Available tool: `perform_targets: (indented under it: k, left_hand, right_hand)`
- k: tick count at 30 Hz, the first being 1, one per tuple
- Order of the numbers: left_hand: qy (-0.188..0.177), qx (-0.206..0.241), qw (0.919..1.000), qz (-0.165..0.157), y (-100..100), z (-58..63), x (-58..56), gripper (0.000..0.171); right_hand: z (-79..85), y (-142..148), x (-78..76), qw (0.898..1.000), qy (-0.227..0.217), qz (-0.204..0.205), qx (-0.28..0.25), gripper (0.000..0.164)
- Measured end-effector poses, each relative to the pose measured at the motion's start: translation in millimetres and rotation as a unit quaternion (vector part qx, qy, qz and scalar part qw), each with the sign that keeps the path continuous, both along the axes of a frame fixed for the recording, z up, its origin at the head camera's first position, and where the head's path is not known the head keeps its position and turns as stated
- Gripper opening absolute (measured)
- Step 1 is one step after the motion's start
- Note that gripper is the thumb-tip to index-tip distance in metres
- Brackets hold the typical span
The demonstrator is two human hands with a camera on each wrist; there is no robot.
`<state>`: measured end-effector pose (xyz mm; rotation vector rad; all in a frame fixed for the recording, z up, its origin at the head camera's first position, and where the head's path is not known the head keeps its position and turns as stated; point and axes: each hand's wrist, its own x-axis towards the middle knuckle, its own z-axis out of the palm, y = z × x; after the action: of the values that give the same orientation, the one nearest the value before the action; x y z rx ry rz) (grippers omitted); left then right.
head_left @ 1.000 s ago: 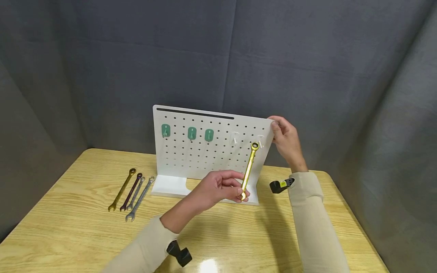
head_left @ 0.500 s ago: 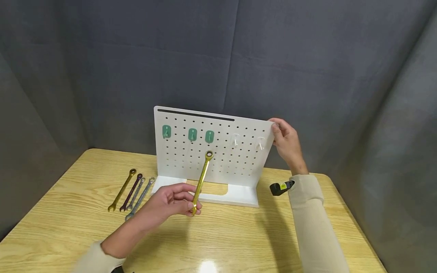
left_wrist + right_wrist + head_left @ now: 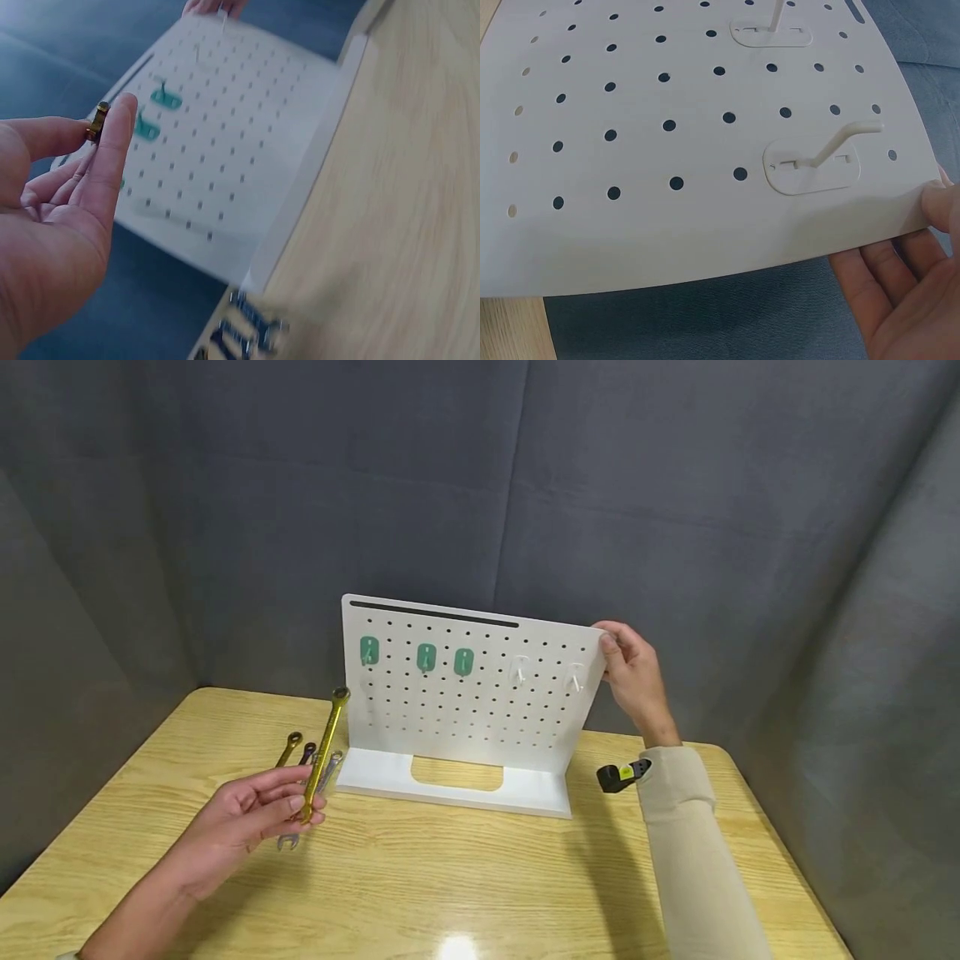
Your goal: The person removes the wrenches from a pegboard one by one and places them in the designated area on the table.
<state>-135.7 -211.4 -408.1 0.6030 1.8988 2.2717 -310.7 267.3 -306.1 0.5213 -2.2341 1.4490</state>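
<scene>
My left hand point(image 3: 258, 818) pinches a shiny gold combination wrench point(image 3: 324, 752) near its lower end, its ring end pointing up. In the left wrist view the wrench point(image 3: 98, 121) shows end-on between thumb and fingers. Below and behind that hand, several wrenches lie on the table, partly hidden: a darker gold wrench point(image 3: 291, 745), a purple one point(image 3: 308, 752) and silver ones point(image 3: 334, 762). My right hand point(image 3: 636, 681) grips the upper right edge of a white pegboard point(image 3: 450, 718), thumb on the front and fingers behind, as the right wrist view also shows.
The pegboard carries three green hooks point(image 3: 426, 657) on the left and two white hooks point(image 3: 575, 677) on the right. Its white base point(image 3: 375, 770) stands on the wooden table point(image 3: 465, 877). A grey curtain point(image 3: 420, 485) hangs close behind the table.
My left hand has carried the gold wrench leftward, from in front of the white hooks to over the lying wrenches. My right hand keeps hold of the pegboard's edge.
</scene>
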Motion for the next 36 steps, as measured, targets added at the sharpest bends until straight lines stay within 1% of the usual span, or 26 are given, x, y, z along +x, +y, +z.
perform_targets:
  k: [2, 5, 7, 8, 10, 15, 18, 21, 23, 25, 30, 36]
  left_hand:
    - [-0.001, 0.021, 0.9997, -0.008, -12, -4.4, -1.2, 0.034]
    - [-0.006, 0.059, 0.998, -0.024, -30, -12.9, -4.0, 0.039]
    - [-0.01, 0.083, 0.996, -0.032, -41, -19.1, -6.2, 0.042]
    - [-0.011, 0.088, 0.9956, -0.032, -45, -22.0, -7.6, 0.043]
    - [-0.016, 0.091, 0.9953, -0.028, -53, -25.9, -9.3, 0.042]
    - [-0.026, 0.081, 0.9964, 0.0, -65, -34.7, -14.2, 0.039]
    - [-0.031, 0.088, 0.9956, -0.006, -71, -39.3, -16.2, 0.04]
    - [-0.045, 0.109, 0.9927, -0.024, -77, -42.2, -18.5, 0.041]
    - [-0.058, 0.116, 0.9912, -0.024, -81, -42.7, -19.5, 0.041]
    - [-0.066, 0.111, 0.9915, -0.018, -85, -43.4, -20.7, 0.04]
    - [-0.084, 0.062, 0.9944, 0.016, -95, -47.9, -24.6, 0.037]
    - [-0.106, 0.027, 0.9918, 0.067, -102, -55.2, -29.7, 0.032]
  right_hand:
    - [-0.4, 0, 0.0, 1.0, 0.002, -0.003, -0.001, 0.036]
    - [-0.7, 0, -1.4, 1.0, 0.006, 0.002, -0.005, 0.035]
    - [-0.5, -1, -1.8, 1.0, 0.006, 0.006, -0.001, 0.035]
    - [-0.2, -1, -2.0, 1.0, 0.006, 0.008, -0.001, 0.035]
    - [0.2, -2, -1.8, 1.0, 0.002, 0.004, 0.004, 0.035]
    - [1.5, -3, -1.3, 1.0, -0.003, -0.006, 0.004, 0.035]
    - [1.5, -3, -1.5, 1.0, -0.003, -0.007, 0.007, 0.035]
    - [0.8, -2, -0.5, 1.0, -0.004, -0.008, 0.006, 0.035]
    - [-0.5, -2, -1.0, 1.0, -0.004, -0.006, 0.003, 0.035]
    - [-0.9, -2, -0.3, 1.0, -0.004, -0.001, -0.003, 0.034]
    - [-1.2, -2, -0.7, 1.0, -0.003, 0.003, -0.005, 0.034]
    - [-0.3, -2, -2.3, 1.0, -0.003, -0.003, -0.001, 0.033]
